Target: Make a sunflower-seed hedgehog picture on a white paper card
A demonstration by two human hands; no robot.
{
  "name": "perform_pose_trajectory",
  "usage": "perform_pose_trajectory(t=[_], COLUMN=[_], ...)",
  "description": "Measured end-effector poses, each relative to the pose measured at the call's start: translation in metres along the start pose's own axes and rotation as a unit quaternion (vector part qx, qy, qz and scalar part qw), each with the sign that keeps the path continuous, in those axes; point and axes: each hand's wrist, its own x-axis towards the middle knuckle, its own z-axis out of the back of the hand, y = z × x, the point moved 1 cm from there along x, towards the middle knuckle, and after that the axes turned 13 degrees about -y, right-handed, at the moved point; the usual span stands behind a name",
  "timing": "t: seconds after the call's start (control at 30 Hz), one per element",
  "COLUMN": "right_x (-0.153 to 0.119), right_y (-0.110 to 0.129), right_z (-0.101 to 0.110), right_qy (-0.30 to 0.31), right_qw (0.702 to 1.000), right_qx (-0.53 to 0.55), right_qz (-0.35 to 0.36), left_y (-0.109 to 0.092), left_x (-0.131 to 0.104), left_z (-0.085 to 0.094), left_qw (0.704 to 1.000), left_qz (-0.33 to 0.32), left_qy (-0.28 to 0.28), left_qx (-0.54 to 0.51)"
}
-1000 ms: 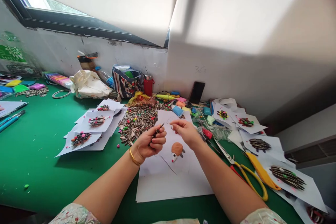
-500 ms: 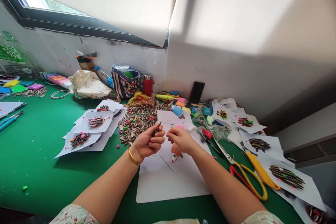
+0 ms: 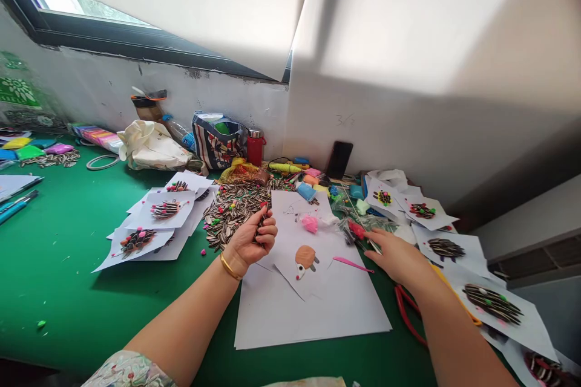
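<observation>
My left hand [image 3: 252, 240] is closed around sunflower seeds, with dark striped tips showing between the fingers. Right of it, a brown clay hedgehog [image 3: 305, 257] with a white face and red nose lies on the white paper [image 3: 313, 320]. My right hand [image 3: 393, 254] reaches out to the right, thumb and fingers apart. It is over the scissors [image 3: 403, 308], close to a red clay packet [image 3: 356, 230]; whether the fingertips touch either is unclear. Between hedgehog and right hand lies a pink modelling tool [image 3: 354, 264]. A pink clay lump [image 3: 310, 224] sits above the hedgehog.
A heap of sunflower seeds [image 3: 236, 211] lies behind my left hand. Seed-hedgehog cards [image 3: 166, 210] are stacked on the left, with more cards [image 3: 492, 302] along the right. A phone [image 3: 339, 159], a red flask [image 3: 255, 148] and bags [image 3: 154, 145] stand by the wall.
My right hand has moved away from the left hand to the right, uncovering the hedgehog, pink clay and pink tool. My left hand has shifted slightly left, still closed on the seeds.
</observation>
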Motion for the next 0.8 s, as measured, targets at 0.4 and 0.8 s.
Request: perform_pose_trajectory(t=[0.4,0.8], right_x=[-0.013,-0.001], right_y=[0.013,0.143], right_z=[0.013,-0.028], right_qy=[-0.103,0.033], right_qw=[0.991,0.906], right_qx=[-0.024,0.406], right_qz=[0.086,0.112], left_y=[0.015,0.041], left_x=[0.004,0.006], left_z=[0.002,0.004], left_qw=[0.993,0.948], left_qz=[0.034,0.069], left_qy=[-0.024,-0.056], left_qx=[0.107,0.307])
